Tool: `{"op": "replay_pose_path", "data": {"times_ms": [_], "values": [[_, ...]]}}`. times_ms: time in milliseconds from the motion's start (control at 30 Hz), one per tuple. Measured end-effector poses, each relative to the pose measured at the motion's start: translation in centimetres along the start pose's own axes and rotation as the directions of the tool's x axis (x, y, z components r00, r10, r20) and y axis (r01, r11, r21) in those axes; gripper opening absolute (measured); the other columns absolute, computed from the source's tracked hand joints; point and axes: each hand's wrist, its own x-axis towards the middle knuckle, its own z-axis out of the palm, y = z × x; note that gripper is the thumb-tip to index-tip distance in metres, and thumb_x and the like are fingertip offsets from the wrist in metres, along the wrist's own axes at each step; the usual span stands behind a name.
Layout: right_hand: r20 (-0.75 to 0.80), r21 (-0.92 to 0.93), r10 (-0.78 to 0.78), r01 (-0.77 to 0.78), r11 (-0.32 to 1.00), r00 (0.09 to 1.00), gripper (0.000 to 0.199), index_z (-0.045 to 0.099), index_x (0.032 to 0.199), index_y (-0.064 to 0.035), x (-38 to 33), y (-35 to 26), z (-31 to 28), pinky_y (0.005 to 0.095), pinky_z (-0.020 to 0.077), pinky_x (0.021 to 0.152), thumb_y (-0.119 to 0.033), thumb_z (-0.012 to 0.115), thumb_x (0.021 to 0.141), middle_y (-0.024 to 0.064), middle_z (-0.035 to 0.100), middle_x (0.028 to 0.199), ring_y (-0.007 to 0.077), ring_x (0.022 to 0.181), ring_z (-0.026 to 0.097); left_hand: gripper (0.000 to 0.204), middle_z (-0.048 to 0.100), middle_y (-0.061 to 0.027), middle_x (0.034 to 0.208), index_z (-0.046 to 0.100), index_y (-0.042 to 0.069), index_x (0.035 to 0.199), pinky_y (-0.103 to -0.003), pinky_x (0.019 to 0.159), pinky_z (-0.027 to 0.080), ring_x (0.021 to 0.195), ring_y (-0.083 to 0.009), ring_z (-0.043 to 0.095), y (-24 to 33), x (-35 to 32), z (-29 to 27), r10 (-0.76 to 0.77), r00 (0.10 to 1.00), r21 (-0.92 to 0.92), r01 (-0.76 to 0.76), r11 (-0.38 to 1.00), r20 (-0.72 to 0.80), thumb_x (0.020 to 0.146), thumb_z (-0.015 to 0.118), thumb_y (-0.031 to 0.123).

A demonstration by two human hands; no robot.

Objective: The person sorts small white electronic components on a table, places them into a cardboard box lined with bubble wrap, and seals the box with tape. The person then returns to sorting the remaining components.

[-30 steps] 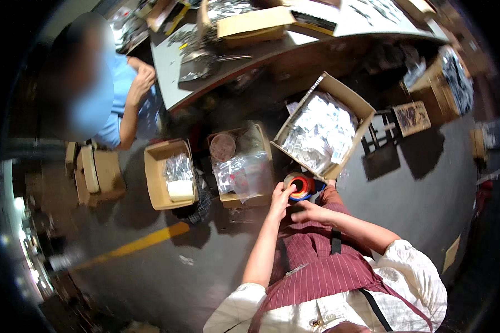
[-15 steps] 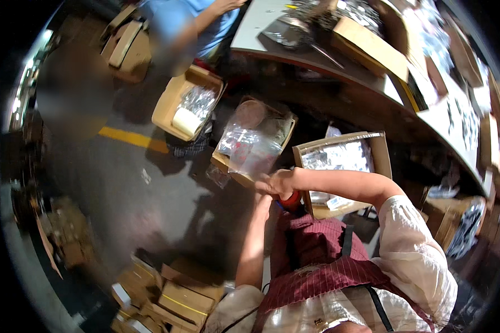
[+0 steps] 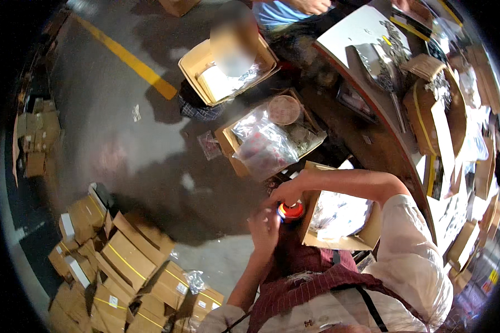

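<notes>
My left hand (image 3: 264, 226) and my right hand (image 3: 288, 191) are close together in front of my dark red apron (image 3: 316, 272). The right hand's fingers are drawn together, and a few small dark bits show beside its fingertips. The left hand is curled just below it, its fingers partly in shadow. What either hand holds is too small or hidden to make out. A round red-orange thing (image 3: 290, 212) with a blue edge sits right beside the hands. Just beyond them, a cardboard box (image 3: 236, 162) holds clear plastic bags (image 3: 266, 152) and a round, pale pink-patterned thing (image 3: 284, 110).
An open carton (image 3: 366, 240) with shiny bags stands by my right forearm. Farther off is a box (image 3: 197, 69) with a white roll. A worktable (image 3: 339, 39) bearing metal parts curves along the right. Cartons (image 3: 128, 255) pile up at lower left. Another person's hand (image 3: 314, 5) shows at the top.
The view has swung, so boxes and table sit differently in it. My hands remain close together, now lower, and the red-orange thing shows more fully.
</notes>
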Motion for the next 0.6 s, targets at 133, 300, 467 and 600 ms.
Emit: {"op": "replay_pose_path", "data": {"times_ms": [133, 300, 467, 600], "values": [[0.329, 0.288, 0.315, -0.412, 0.864, 0.89, 0.072, 0.054, 0.142, -0.0076, 0.3, -1.2, -3.3, 0.045, 0.0484, 0.098, -0.007, 0.064, 0.07, 0.02, 0.056, 0.136, 0.0362, 0.122, 0.055, 0.043, 0.057, -0.0215, 0.113, 0.055, 0.004, 0.119, -0.044, 0.089, 0.048, 0.104, -0.0392, 0.057, 8.0, -2.0, -0.1, 0.21, 0.976, 0.31, -0.219, 0.925, 0.063, 0.09, 0.073, 0.029], [0.372, 0.393, 0.169, -0.32, 0.862, 0.912, 0.07, 0.063, 0.132, -0.0036, 0.5, -2.0, -5.7, 0.0411, 0.0501, 0.093, -0.017, 0.073, 0.064, 0.0169, 0.067, 0.124, 0.0302, 0.11, 0.062, 0.024, 0.059, -0.0137, 0.088, 0.056, 0.007, 0.101, -0.043, 0.072, 0.052, 0.084, -0.034, 0.062, 7.5, -3.6, 4.6, 0.147, 0.969, 0.294, -0.201, 0.934, 0.196, 0.09, 0.07, 0.024], [0.457, 0.34, 0.272, -0.449, 0.826, 0.847, 0.059, 0.066, 0.127, -0.0035, -0.5, -0.9, -11.3, 0.0391, 0.0503, 0.091, -0.022, 0.076, 0.071, 0.0164, 0.069, 0.119, 0.0274, 0.105, 0.064, 0.017, 0.06, -0.011, 0.081, 0.054, 0.01, 0.086, -0.042, 0.057, 0.052, 0.073, -0.0293, 0.063, 7.2, -3.2, 5.0, 0.266, 0.958, 0.33, -0.286, 0.9, 0.103, 0.089, 0.067, 0.02], [0.241, 0.712, 0.492, -0.497, 0.496, 0.837, 0.039, 0.07, 0.107, -0.0009, -10.2, 3.7, -18.8, 0.035, 0.0543, 0.082, -0.02, 0.073, 0.074, 0.0142, 0.071, 0.102, 0.0225, 0.09, 0.067, 0.013, 0.062, -0.0125, 0.081, 0.059, 0.009, 0.091, -0.044, 0.059, 0.052, 0.072, -0.0326, 0.064, 6.9, -3.4, 4.5, 0.202, 0.962, 0.335, -0.254, 0.907, 0.184, 0.089, 0.066, 0.019]]}}
